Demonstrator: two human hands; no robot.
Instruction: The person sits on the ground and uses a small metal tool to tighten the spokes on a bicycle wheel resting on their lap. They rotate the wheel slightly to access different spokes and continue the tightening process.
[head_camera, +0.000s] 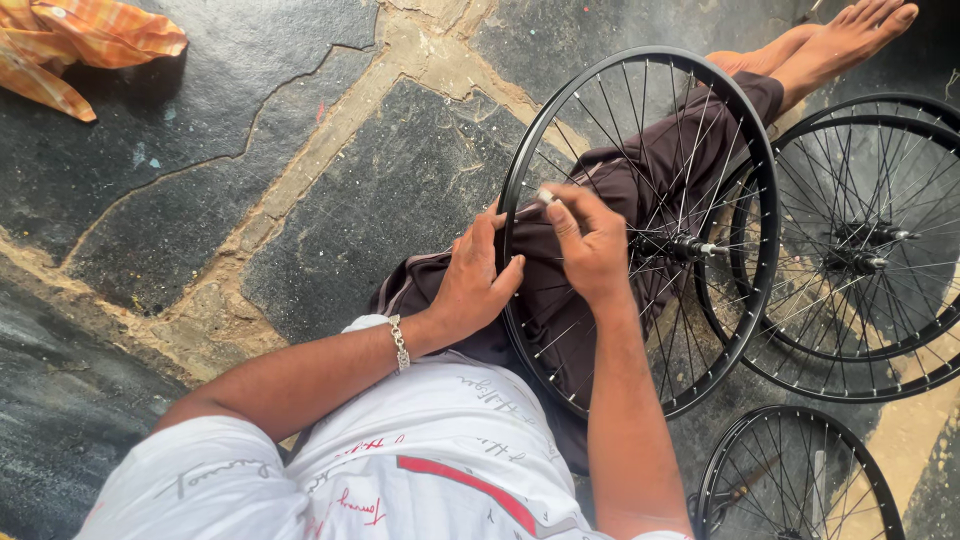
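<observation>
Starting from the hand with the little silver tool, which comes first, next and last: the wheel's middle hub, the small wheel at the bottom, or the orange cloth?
From the right hand:
1. The hub of the wheel on the lap, just to the side of it.
2. The small wheel, lower down on the stone floor.
3. The orange checked cloth, far off in the top corner.

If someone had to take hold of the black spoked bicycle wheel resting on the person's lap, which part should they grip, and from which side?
Probably the rim of the black spoked bicycle wheel, on its far-right arc, coming from outside the hoop. That stretch is bare and thin enough to wrap, while the near-left arc is taken by the left hand and the right hand, which pinches a small silver tool. The thin spokes and axle hub look like poorer holds.
</observation>
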